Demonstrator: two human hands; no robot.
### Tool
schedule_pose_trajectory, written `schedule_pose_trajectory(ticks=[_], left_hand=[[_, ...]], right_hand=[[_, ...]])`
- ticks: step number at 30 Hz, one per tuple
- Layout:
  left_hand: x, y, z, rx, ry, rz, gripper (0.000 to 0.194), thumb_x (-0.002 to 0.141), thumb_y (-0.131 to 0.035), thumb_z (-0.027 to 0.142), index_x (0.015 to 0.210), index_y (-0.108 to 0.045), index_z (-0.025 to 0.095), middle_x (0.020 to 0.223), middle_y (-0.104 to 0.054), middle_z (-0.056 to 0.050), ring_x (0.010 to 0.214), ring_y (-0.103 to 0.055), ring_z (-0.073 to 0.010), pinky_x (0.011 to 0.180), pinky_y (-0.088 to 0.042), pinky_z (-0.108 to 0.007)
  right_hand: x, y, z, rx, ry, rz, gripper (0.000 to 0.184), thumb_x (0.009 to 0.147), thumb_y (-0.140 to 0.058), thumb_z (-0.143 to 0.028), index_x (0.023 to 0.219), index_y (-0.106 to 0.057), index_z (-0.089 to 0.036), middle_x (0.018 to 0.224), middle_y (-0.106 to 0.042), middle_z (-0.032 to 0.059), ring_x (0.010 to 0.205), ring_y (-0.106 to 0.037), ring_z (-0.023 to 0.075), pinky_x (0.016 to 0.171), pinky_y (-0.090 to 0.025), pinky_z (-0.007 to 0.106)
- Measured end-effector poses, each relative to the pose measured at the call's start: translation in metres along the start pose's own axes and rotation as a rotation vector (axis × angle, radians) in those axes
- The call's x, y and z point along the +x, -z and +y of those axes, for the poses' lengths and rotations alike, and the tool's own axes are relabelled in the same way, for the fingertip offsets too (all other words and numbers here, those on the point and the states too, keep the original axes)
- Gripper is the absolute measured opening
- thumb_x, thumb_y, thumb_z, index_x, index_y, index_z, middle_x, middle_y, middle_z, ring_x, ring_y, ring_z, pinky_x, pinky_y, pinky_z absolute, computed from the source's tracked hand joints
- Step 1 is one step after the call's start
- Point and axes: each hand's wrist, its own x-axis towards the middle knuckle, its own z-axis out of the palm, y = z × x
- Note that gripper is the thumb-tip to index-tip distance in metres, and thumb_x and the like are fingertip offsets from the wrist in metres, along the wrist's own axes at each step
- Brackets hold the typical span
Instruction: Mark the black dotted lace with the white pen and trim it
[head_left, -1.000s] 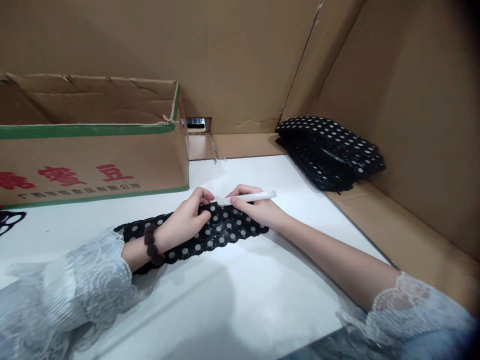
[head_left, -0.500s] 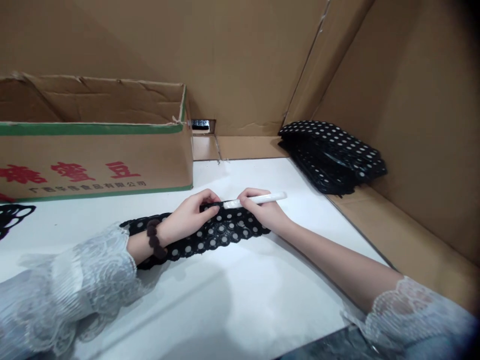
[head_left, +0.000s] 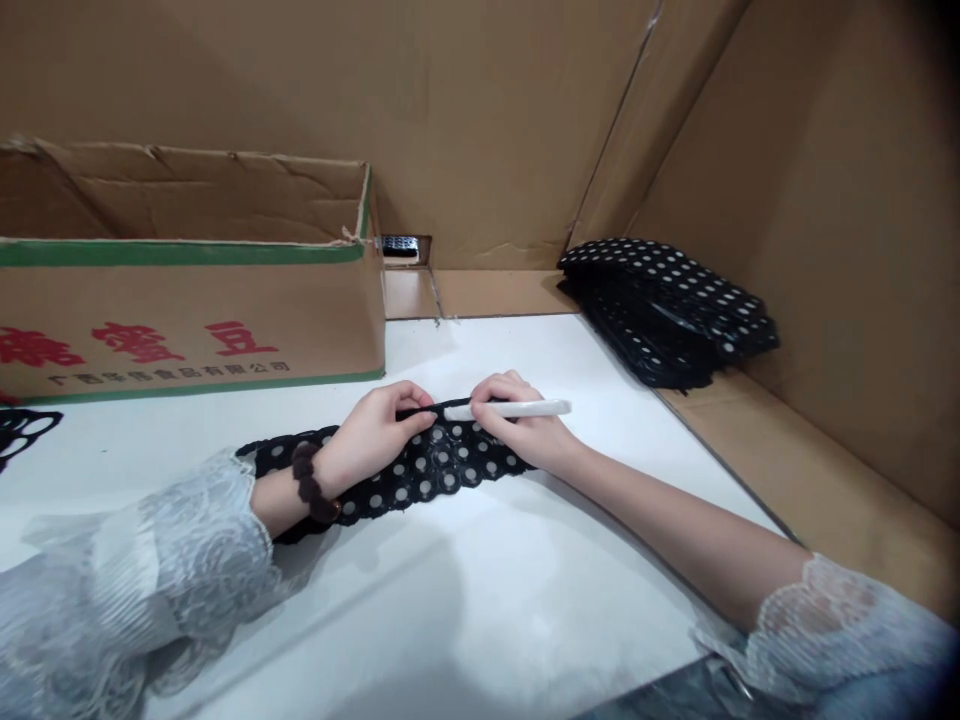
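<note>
A strip of black lace with pale dots point(head_left: 442, 462) lies across the white tabletop, its scalloped lower edge towards me. My left hand point(head_left: 379, 430) pinches the strip's upper edge between thumb and fingers, and my wrist covers part of its left end. In my right hand point(head_left: 525, 425) is a slim white pen-shaped tool point(head_left: 544, 408), gripped like a pencil. Its left end meets the strip's upper edge, just right of my left thumb. The tip is too small to make out, so I cannot tell its exact kind.
A cardboard box point(head_left: 195, 300) with green edging and red lettering stands at the left. A folded stack of black dotted lace point(head_left: 667, 300) sits at the back right against the cardboard wall point(head_left: 487, 130). Black openwork point(head_left: 26, 430) lies at the left edge.
The white tool has tipped closer to level as my right hand shifted slightly. My left hand keeps its pinch on the lace, almost unmoved.
</note>
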Motion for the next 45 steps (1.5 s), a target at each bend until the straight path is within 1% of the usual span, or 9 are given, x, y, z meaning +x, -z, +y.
schedule_pose_trajectory(ticks=[5, 16, 19, 22, 26, 31, 35, 41, 45], left_hand=[[-0.001, -0.006, 0.001, 0.17, -0.011, 0.123, 0.015, 0.075, -0.046, 0.028, 0.08, -0.054, 0.017, 0.085, -0.062, -0.003, 0.082, -0.056, -0.0188, 0.078, -0.04, -0.032], [-0.009, -0.011, 0.008, 0.278, 0.067, 0.146, 0.02, 0.077, -0.04, 0.031, 0.083, -0.053, 0.018, 0.091, -0.06, -0.005, 0.09, -0.052, -0.0223, 0.082, -0.037, -0.034], [-0.011, -0.01, 0.009, 0.229, 0.074, 0.106, 0.018, 0.079, -0.039, 0.03, 0.083, -0.051, 0.018, 0.089, -0.059, -0.004, 0.087, -0.052, -0.0205, 0.08, -0.037, -0.033], [-0.011, -0.008, 0.007, 0.193, 0.042, 0.107, 0.013, 0.08, -0.038, 0.029, 0.083, -0.047, 0.019, 0.084, -0.057, -0.002, 0.082, -0.052, -0.0182, 0.075, -0.038, -0.031], [-0.009, -0.005, 0.003, 0.112, -0.011, 0.092, 0.013, 0.081, -0.038, 0.03, 0.086, -0.045, 0.019, 0.084, -0.055, 0.0, 0.08, -0.051, -0.0159, 0.074, -0.038, -0.029], [-0.006, -0.001, 0.001, 0.028, 0.018, 0.0, 0.027, 0.074, -0.05, 0.03, 0.098, -0.045, 0.019, 0.09, -0.057, -0.001, 0.085, -0.054, -0.0179, 0.078, -0.04, -0.032], [-0.008, -0.003, 0.002, -0.025, 0.051, 0.011, 0.031, 0.072, -0.053, 0.028, 0.101, -0.045, 0.02, 0.094, -0.06, -0.002, 0.087, -0.055, -0.0188, 0.079, -0.041, -0.033], [-0.012, -0.012, 0.005, -0.124, 0.105, 0.116, 0.025, 0.072, -0.05, 0.023, 0.095, -0.04, 0.021, 0.083, -0.058, 0.001, 0.072, -0.054, -0.0147, 0.066, -0.04, -0.027], [-0.012, -0.021, 0.001, -0.026, 0.049, 0.263, 0.019, 0.071, -0.049, 0.018, 0.086, -0.037, 0.02, 0.078, -0.048, 0.002, 0.073, -0.05, -0.0135, 0.067, -0.039, -0.026]], right_hand=[[-0.002, -0.005, -0.005, -0.203, 0.09, -0.042, 0.014, 0.083, -0.046, -0.028, 0.077, -0.055, -0.019, 0.085, -0.058, 0.002, 0.084, -0.043, 0.0167, 0.076, -0.03, 0.032], [-0.002, -0.019, -0.013, -0.636, 0.162, 0.016, 0.023, 0.088, -0.033, -0.031, 0.085, -0.053, -0.019, 0.091, -0.054, 0.006, 0.083, -0.039, 0.02, 0.071, -0.03, 0.033], [0.002, -0.014, -0.011, -0.528, 0.155, 0.017, 0.019, 0.085, -0.039, -0.029, 0.08, -0.054, -0.019, 0.085, -0.055, 0.0055, 0.082, -0.04, 0.0192, 0.071, -0.032, 0.033], [0.004, -0.005, -0.006, -0.231, 0.083, -0.007, 0.017, 0.082, -0.044, -0.027, 0.071, -0.053, -0.018, 0.076, -0.057, 0.003, 0.079, -0.043, 0.0165, 0.073, -0.035, 0.031], [0.004, 0.003, 0.0, -0.012, -0.015, -0.064, 0.021, 0.08, -0.048, -0.026, 0.061, -0.053, -0.018, 0.083, -0.059, 0.0027, 0.085, -0.045, 0.0158, 0.078, -0.036, 0.03], [0.001, 0.001, 0.0, -0.019, -0.02, -0.014, 0.022, 0.077, -0.049, -0.024, 0.057, -0.054, -0.018, 0.082, -0.059, 0.0033, 0.087, -0.044, 0.0169, 0.08, -0.037, 0.032], [0.001, -0.002, 0.0, -0.028, -0.003, -0.004, 0.022, 0.078, -0.049, -0.024, 0.059, -0.056, -0.018, 0.082, -0.058, 0.0036, 0.086, -0.044, 0.0171, 0.079, -0.037, 0.032], [-0.002, -0.008, -0.004, -0.096, 0.03, 0.013, 0.019, 0.08, -0.049, -0.028, 0.069, -0.062, -0.019, 0.087, -0.057, 0.0033, 0.083, -0.042, 0.0171, 0.079, -0.036, 0.033], [-0.005, -0.017, -0.012, -0.277, 0.056, 0.038, 0.02, 0.082, -0.045, -0.027, 0.069, -0.057, -0.019, 0.087, -0.055, 0.0032, 0.081, -0.039, 0.0174, 0.075, -0.034, 0.033]])
